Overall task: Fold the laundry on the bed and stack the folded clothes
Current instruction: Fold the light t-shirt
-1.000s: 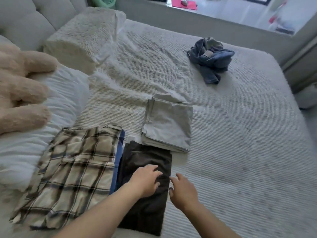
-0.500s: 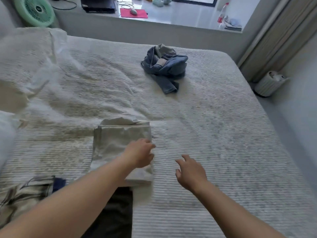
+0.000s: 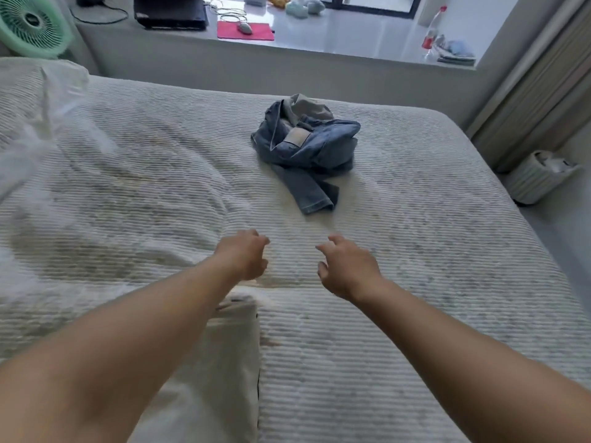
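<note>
Both hands have come forward off the folded clothes since the earlier frames — the left hand (image 3: 244,254) no longer rests on the folded grey garment (image 3: 224,362), and the view has swung up the bed so the plaid and dark pieces are out of frame. The left hand now hangs over the bare bedspread at the centre of the frame, its fingers loosely curled and holding nothing. The right hand (image 3: 347,266) sits just to the right of it, apart from it, fingers spread and slightly bent, also holding nothing. Both forearms reach in from the bottom corners of the frame.

Under the left forearm, in the lower middle, lies the folded grey garment, flat on the bed (image 3: 431,251) with its right edge straight. Above the hands, in the upper centre and well apart from them, the blue jeans (image 3: 307,151) lie in a crumpled heap — one leg trails down toward the hands, and a pale patch shows at the waistband. A white pillow (image 3: 35,100) fills the upper left. Beyond the bed runs a pale worktop (image 3: 319,36) carrying a red mouse mat (image 3: 259,32), with a green fan (image 3: 30,25) in the top-left corner and a white bin (image 3: 540,179) on the floor at the right edge.
</note>
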